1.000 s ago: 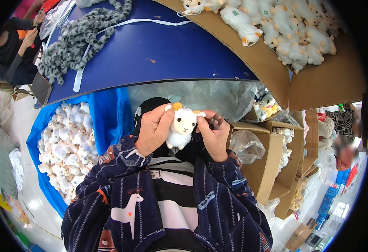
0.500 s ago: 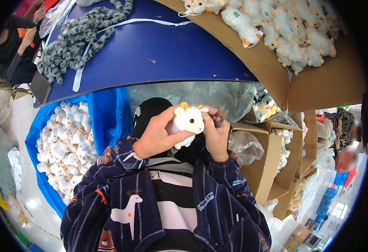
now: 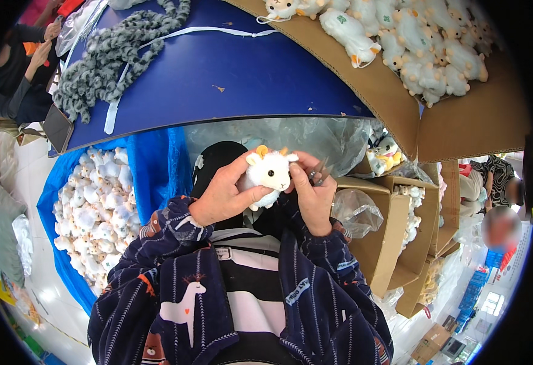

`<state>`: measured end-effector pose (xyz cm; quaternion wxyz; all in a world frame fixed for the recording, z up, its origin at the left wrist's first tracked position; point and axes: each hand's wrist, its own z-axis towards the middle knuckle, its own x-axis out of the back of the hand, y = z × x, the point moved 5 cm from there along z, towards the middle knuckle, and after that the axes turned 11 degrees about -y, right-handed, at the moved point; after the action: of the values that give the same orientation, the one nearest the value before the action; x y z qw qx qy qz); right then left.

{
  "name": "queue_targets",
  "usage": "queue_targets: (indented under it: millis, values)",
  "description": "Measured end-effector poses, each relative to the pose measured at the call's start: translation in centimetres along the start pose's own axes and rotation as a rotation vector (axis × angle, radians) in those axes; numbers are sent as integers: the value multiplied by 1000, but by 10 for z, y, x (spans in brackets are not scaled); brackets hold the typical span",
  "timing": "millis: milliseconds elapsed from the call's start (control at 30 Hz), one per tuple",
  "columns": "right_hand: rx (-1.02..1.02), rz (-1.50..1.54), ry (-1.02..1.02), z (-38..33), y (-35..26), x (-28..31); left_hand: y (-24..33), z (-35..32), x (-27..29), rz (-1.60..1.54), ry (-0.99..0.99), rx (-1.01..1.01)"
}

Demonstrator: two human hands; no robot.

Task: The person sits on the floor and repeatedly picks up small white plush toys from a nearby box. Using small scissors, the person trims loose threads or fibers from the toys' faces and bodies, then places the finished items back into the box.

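Blue cloth covers the big surface (image 3: 236, 73) at the top, and its front edge curves across the view. On it, at the far left, lies a pile of grey fuzzy strips (image 3: 111, 58) with a white ribbon (image 3: 175, 36) running beside it. At the top right an open cardboard box (image 3: 461, 121) is full of little white toy animals (image 3: 418, 48).

Just below the edge of the surface, the person holds up a small white toy sheep (image 3: 268, 176). It has a fluffy body, dark eyes and small orange horns, and its face looks toward the camera. The left hand (image 3: 227, 191) wraps around it from the left, with its fingers closed on the toy's side and underside. The right hand (image 3: 311, 191) touches the toy's right side. Its fingers are closed on a small dark metal tool (image 3: 318, 175), which sticks up just beside the toy's head. Both dark blue patterned sleeves (image 3: 175, 286) come up from the bottom.

Behind the hands hangs a clear plastic sheet (image 3: 315, 137). To the left, down low, a blue bag (image 3: 96, 201) holds many more white toys. To the right stand more brown boxes (image 3: 394, 243) with a clear plastic bag (image 3: 354, 213).
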<state>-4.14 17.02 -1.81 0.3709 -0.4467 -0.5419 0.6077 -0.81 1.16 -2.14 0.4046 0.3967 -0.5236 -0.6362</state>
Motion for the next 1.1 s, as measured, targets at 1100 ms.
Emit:
queue_targets:
  millis: [1100]
  values:
    - [307,-560,-88,-4,-16,-17,-8,-2,7,-537,22,192]
